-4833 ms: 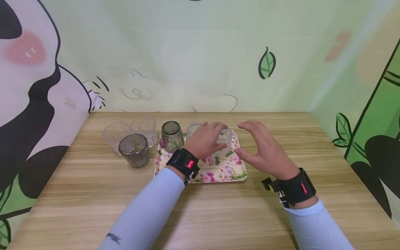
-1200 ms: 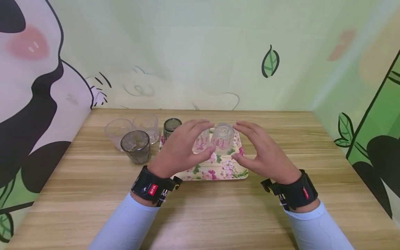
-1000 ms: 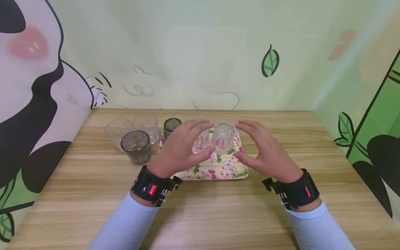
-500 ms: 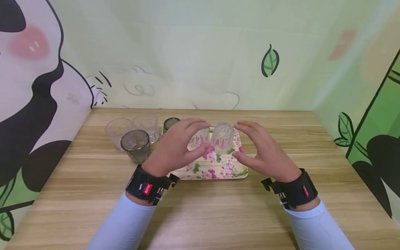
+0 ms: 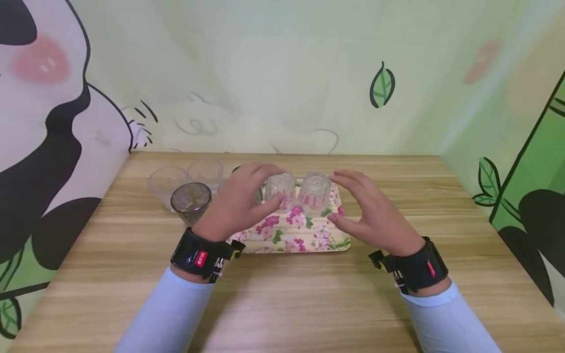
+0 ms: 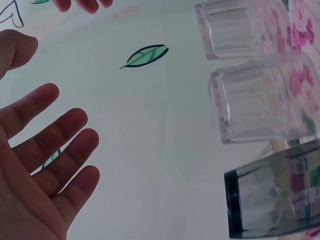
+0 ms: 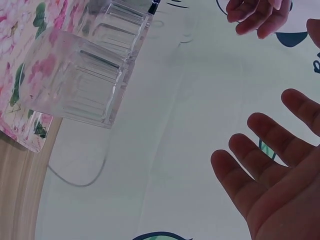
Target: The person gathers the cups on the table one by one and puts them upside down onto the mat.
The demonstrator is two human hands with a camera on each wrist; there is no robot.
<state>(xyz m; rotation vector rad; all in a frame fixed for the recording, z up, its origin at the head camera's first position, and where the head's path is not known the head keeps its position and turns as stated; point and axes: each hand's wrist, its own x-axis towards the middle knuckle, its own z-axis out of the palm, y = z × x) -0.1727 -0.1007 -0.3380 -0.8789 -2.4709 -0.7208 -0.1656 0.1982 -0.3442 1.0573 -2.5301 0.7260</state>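
Left fingers (image 6: 72, 157), right fingers (image 7: 272, 134): apart, empty | seemingly done: three inverted glasses (image 5: 315, 191) on nearby tray (image 5: 304, 238) | perhaps remaining: three upright glasses (image 5: 191, 200) leftward

There are six tumblers: two clear, ribbed, upturned tumblers (image 5: 314, 192), one smoky-grey upturned tumbler (image 6: 272, 192), two clear upright tumblers (image 5: 162, 189) and one smoky-grey upright tumbler (image 5: 190, 202). There is one rectangular flower-printed cream tray (image 5: 324, 239), one wood-grain table (image 5: 309, 304), one bare left hand (image 5: 238, 201) and one bare right hand (image 5: 375, 215).
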